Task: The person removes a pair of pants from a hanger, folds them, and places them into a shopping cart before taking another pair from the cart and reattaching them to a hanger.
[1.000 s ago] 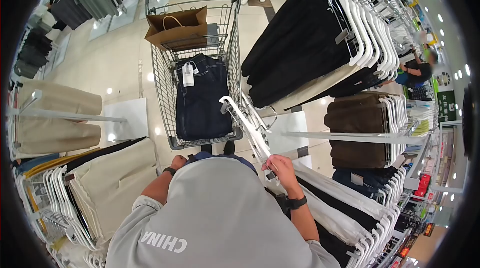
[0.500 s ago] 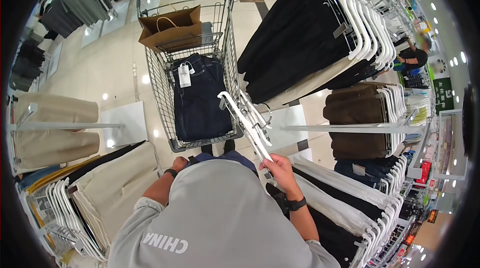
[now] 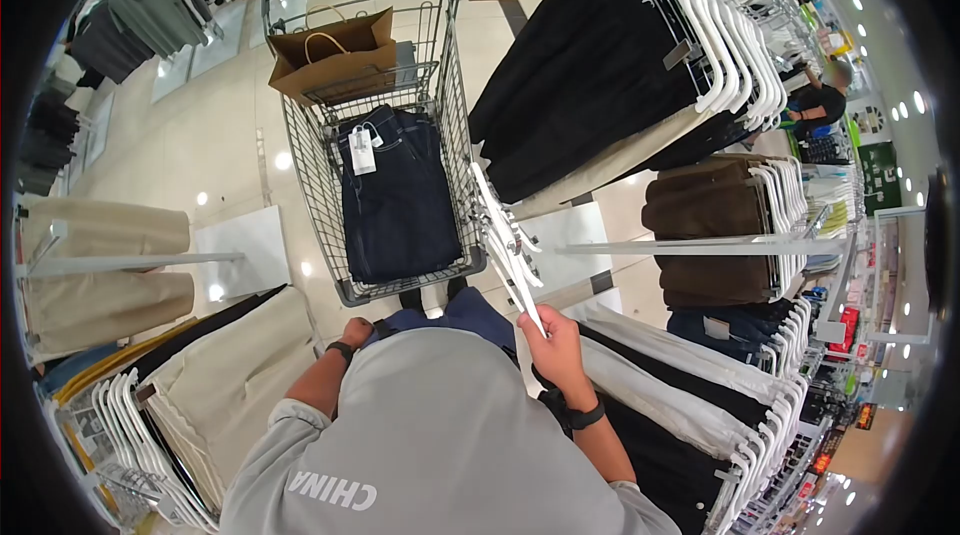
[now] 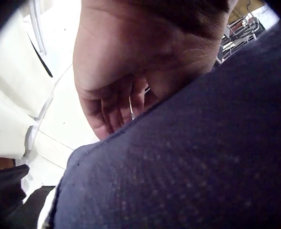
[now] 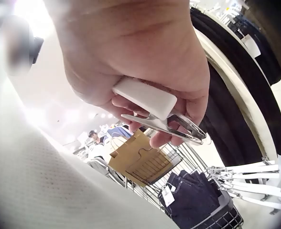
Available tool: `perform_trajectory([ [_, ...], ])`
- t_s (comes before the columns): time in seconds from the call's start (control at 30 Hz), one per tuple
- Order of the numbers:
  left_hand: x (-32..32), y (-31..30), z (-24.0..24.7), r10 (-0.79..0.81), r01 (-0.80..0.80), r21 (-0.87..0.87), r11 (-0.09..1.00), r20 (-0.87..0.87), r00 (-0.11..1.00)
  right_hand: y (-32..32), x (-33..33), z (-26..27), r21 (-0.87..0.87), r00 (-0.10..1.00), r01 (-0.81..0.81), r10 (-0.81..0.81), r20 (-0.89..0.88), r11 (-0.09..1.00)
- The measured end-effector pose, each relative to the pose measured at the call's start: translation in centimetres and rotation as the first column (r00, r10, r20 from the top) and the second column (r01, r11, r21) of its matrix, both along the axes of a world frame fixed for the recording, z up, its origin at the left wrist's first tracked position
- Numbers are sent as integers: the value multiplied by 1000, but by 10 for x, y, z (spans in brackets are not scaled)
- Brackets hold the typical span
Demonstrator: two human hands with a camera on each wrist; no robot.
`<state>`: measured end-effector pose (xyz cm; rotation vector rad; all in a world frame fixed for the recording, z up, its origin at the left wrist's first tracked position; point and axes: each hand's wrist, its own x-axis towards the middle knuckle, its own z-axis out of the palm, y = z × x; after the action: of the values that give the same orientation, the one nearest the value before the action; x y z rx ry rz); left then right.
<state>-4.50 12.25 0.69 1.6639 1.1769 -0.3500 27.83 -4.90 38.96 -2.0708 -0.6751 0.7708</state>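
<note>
Shop floor (image 3: 236,160) aside, only right wrist shows clip (image 5: 152,123) by fingers (image 5: 159,140).

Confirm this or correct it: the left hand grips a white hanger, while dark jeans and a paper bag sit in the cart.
Wrong hand: the head view shows the right hand gripping a white hanger, not the left hand. The rest stands: dark jeans and a paper bag sit in the cart.
</note>
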Motion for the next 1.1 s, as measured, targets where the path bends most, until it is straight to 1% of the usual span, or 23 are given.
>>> perform_trajectory([
  [0.07,-4,0,-9,14,-14,1,1000,-5,1000,-2,-2,-2,-6,1000,-6,6,5,1000],
  [0.13,-3,1,-6,36,-36,2,999,-5,999,-1,-1,-9,88,999,-6,2,42,996],
  [0.17,0,3,-5,52,-52,12,999,0,999,0,4,-9,98,999,-22,18,46,995],
  [0.23,6,0,7,131,-132,-45,990,-21,991,2,12,-9,-26,998,-47,45,-40,999],
  [0.27,9,-5,14,150,-151,-39,988,-21,988,4,16,-13,34,997,-78,77,26,996],
  [0.3,14,-8,20,187,-189,-81,979,-21,982,6,21,-10,42,995,-93,92,28,995],
  [0.33,18,-9,13,223,-224,-122,967,-18,975,8,28,-6,0,988,-141,141,59,990],
  [0.37,16,-14,-4,238,-233,-112,966,37,971,10,35,-3,-45,978,-185,188,86,982],
  [0.4,22,-16,1,247,-242,-123,963,27,969,10,41,0,-39,976,-196,199,85,980],
  [0.47,28,-22,9,265,-262,-134,956,6,964,9,53,4,-12,949,-250,248,193,968],
  [0.5,32,-23,15,293,-290,-177,941,-7,956,7,57,5,-13,948,-261,259,185,965],
  [0.53,36,-25,22,321,-317,-219,923,-19,947,5,62,6,6,930,-277,267,251,961],
  [0.57,41,-28,30,331,-329,-218,919,-26,943,4,66,7,28,909,-294,271,317,955],
  [0.6,44,-30,37,349,-341,-217,915,1,937,3,68,7,31,895,-290,259,362,957],
  [0.63,44,-33,43,364,-350,-215,912,27,931,1,71,4,34,897,-296,266,353,955],
  [0.67,40,-35,46,350,-329,-213,920,69,934,-1,76,-1,35,866,-320,278,416,947],
  [0.7,36,-39,54,350,-332,-211,919,57,935,-4,79,-5,34,832,-342,285,476,939],
  [0.77,32,-45,80,419,-375,-237,896,169,892,-7,82,-9,38,841,-339,285,461,940],
  [0.9,36,-51,150,397,-364,-178,914,213,893,-9,87,-18,53,839,-348,286,463,936],
  [0.97,50,-50,181,359,-349,-88,933,293,886,-9,89,-18,49,842,-354,295,452,934],
  [1.0,60,-48,196,360,-350,-86,933,292,886,-9,91,-18,42,843,-358,303,445,933],
  [1.07,87,-36,226,289,-318,15,948,380,879,-8,92,-16,48,847,-361,306,435,931],
  [1.1,102,-25,243,197,-271,107,957,450,871,-7,93,-14,51,851,-363,308,425,930],
])
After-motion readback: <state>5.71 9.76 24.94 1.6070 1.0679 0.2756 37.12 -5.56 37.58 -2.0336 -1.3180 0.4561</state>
